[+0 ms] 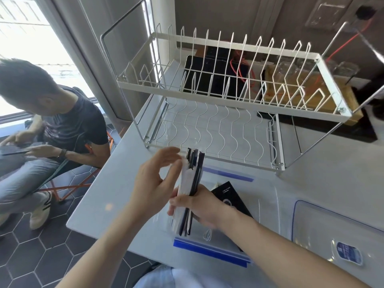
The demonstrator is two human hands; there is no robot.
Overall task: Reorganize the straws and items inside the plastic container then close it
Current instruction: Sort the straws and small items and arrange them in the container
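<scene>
White counter (pixel 116 202) runs from the near edge up to a wire dish rack, with dark hexagon floor tiles to the left. Nearest the camera, a clear plastic container (pixel 207 231) with blue rim strips sits on the counter; a black packet (pixel 230 198) lies inside it. Its clear lid (pixel 324 231), blue-edged with a blue label, lies flat on the counter just to the right, so the container is open.

Above the container, the right hand (pixel 199 206) is clenched around the lower half of a bundle of straws (pixel 190 190), some black and some in white wrappers, held nearly upright. The left hand (pixel 153 179) is released, fingers extended and relaxed, its fingertips just beside the top of the bundle, seemingly squaring the ends.

What could go wrong: the bundle is loose and uneven at the top, so a slack grip or a nudge from the left hand could let straws slide out and roll off the near counter edge. Laid crooked or on the packet, they might ride above the rim and stop the lid from seating.

Farther off stands the white rack (pixel 228 96), both tiers bare. A person (pixel 62 121) sits at far left, looking down at a phone.
</scene>
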